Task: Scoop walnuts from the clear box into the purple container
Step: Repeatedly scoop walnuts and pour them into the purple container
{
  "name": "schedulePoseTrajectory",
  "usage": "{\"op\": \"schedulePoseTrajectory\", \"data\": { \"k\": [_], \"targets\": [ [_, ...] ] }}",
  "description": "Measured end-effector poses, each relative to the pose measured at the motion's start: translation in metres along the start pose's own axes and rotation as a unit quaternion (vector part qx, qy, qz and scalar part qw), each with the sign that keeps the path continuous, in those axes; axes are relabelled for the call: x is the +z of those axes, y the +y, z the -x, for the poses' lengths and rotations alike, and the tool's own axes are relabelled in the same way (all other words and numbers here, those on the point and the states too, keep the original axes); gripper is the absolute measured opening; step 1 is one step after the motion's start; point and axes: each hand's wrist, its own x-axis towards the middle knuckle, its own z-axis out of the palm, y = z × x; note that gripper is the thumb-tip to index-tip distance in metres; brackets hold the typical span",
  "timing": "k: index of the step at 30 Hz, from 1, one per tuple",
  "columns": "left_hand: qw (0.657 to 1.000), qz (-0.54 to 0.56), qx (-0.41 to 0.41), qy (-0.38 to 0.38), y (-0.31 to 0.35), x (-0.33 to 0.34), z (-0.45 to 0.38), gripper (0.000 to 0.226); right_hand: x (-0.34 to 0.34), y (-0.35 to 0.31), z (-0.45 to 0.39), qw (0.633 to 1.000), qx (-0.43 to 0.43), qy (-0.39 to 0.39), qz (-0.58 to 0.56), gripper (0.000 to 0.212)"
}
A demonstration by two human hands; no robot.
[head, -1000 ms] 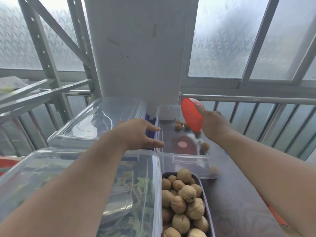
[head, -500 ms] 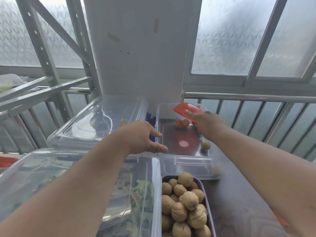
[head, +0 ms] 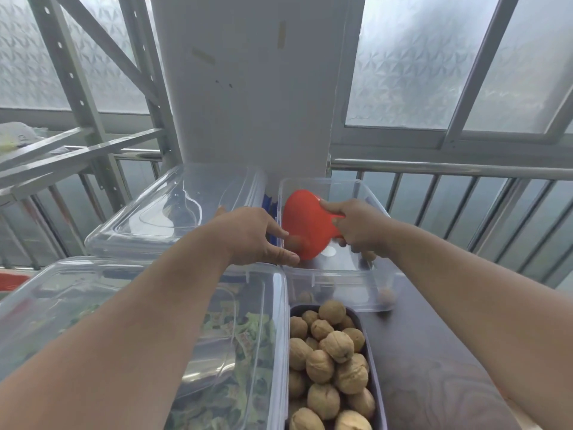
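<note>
The clear box (head: 341,282) stands in the middle, beyond the purple container (head: 373,352), which is heaped with walnuts (head: 330,364). My right hand (head: 356,231) grips a red scoop (head: 305,223) by its handle, the scoop's back facing me, lowered inside the clear box near its left wall. My left hand (head: 254,237) rests on the box's left rim, thumb and forefinger pinching the edge. One or two loose walnuts (head: 386,295) show through the box's front wall at the right corner; the box's other contents are hidden by the scoop and my hand.
A large clear lidded bin (head: 155,321) holding packets sits at the front left. Another clear lid or bin (head: 173,218) lies behind it. A white pillar (head: 254,88), window frames and a metal railing (head: 449,169) stand close behind. Dark tabletop (head: 434,367) lies at the right.
My right hand brought the red scoop from above the box's far right corner down and leftward into the box, turning it over. My left hand stayed on the rim.
</note>
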Motion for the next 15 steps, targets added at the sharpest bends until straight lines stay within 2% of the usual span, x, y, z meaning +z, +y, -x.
{"op": "schedulePoseTrajectory", "data": {
  "k": [2,4,7,11,15],
  "targets": [
    [1.0,-0.001,-0.001,0.002,0.0,0.0,0.001,0.084,-0.007,0.002,0.012,0.999,0.023,-0.039,-0.026,0.049],
    [1.0,-0.003,-0.002,0.004,0.002,-0.001,0.004,0.085,-0.019,0.004,0.024,0.997,0.021,-0.064,-0.03,0.056],
    [1.0,0.003,-0.008,0.0,0.005,-0.003,0.008,0.089,-0.043,0.001,0.043,0.994,0.013,-0.104,0.007,0.063],
    [1.0,-0.005,-0.003,0.002,0.004,-0.002,0.007,0.084,-0.07,-0.006,0.064,0.984,0.021,-0.172,0.027,0.062],
    [1.0,-0.012,-0.001,-0.001,0.004,0.001,0.006,0.087,-0.069,-0.004,0.069,0.977,0.066,-0.193,-0.063,0.056]
  ]
}}
